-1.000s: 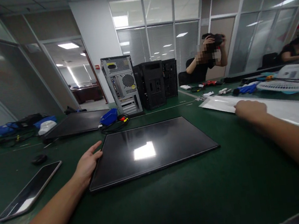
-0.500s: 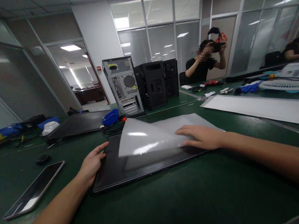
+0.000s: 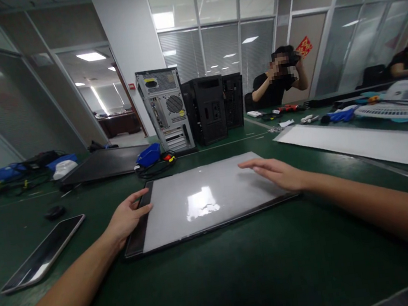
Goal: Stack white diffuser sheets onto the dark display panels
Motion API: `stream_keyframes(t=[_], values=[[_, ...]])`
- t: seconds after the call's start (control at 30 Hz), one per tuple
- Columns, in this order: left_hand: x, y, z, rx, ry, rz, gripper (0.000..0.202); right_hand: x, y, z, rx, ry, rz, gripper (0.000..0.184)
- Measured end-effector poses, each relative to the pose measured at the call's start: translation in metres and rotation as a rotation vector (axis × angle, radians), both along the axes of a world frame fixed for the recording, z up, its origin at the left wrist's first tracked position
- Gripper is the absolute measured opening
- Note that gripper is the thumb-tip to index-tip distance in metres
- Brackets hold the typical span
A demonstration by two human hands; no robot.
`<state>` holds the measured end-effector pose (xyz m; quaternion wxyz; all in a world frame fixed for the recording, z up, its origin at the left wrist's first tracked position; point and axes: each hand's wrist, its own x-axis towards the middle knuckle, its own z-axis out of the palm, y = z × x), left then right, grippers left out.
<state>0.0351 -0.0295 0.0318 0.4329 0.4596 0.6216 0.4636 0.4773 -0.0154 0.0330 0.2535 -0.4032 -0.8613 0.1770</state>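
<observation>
Under right fingers (image 3: 255, 164), glossy white sheet (image 3: 204, 206) covers most of flat black rectangular panel (image 3: 136, 243), left fingers (image 3: 138, 194) at panel's edge!

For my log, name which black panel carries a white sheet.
The near panel, at the left hand: a sheet covers most; the farther panel has none.

Head view — forward, down across the table (image 3: 222, 282)

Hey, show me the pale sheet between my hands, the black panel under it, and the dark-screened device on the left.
Pale sheet (image 3: 211, 188), head view: middle of its upper face.
Black panel (image 3: 138, 235), head view: uncovered strip along its left side.
Dark-screened device (image 3: 45, 252), head view: middle of its screen.
</observation>
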Motion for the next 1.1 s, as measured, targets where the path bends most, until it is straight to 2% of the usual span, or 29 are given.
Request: stream_keyframes(t=[0.13,0.27,0.37,0.43,0.67,0.83,0.97,1.1], values=[[-0.003,0.003,-0.004,0.006,0.007,0.008,0.064,0.044,0.029,-0.015,0.083,-0.202,-0.123,0.047],[-0.009,0.007,-0.010,0.002,0.023,-0.002,0.064,0.066,0.043,-0.033,-0.002,-0.298,-0.200,0.058],[-0.010,0.008,-0.010,-0.018,0.032,0.041,0.065,0.064,0.045,-0.039,-0.058,-0.344,-0.206,0.064],[-0.009,0.008,-0.008,-0.036,0.032,0.062,0.065,0.060,0.043,-0.039,-0.044,-0.359,-0.191,0.067],[-0.001,0.004,-0.002,-0.035,0.013,0.068,0.064,0.063,0.038,-0.036,-0.056,-0.398,-0.102,0.069],[-0.005,0.005,-0.005,-0.023,-0.050,0.033,0.073,0.067,0.039,-0.030,-0.102,-0.420,-0.072,0.065],[-0.009,0.006,-0.008,-0.029,-0.084,0.035,0.073,0.068,0.037,-0.031,-0.084,-0.409,-0.073,0.064],[-0.009,0.007,-0.007,-0.024,-0.027,0.074,0.066,0.065,0.038,-0.032,-0.029,-0.402,-0.077,0.065]])
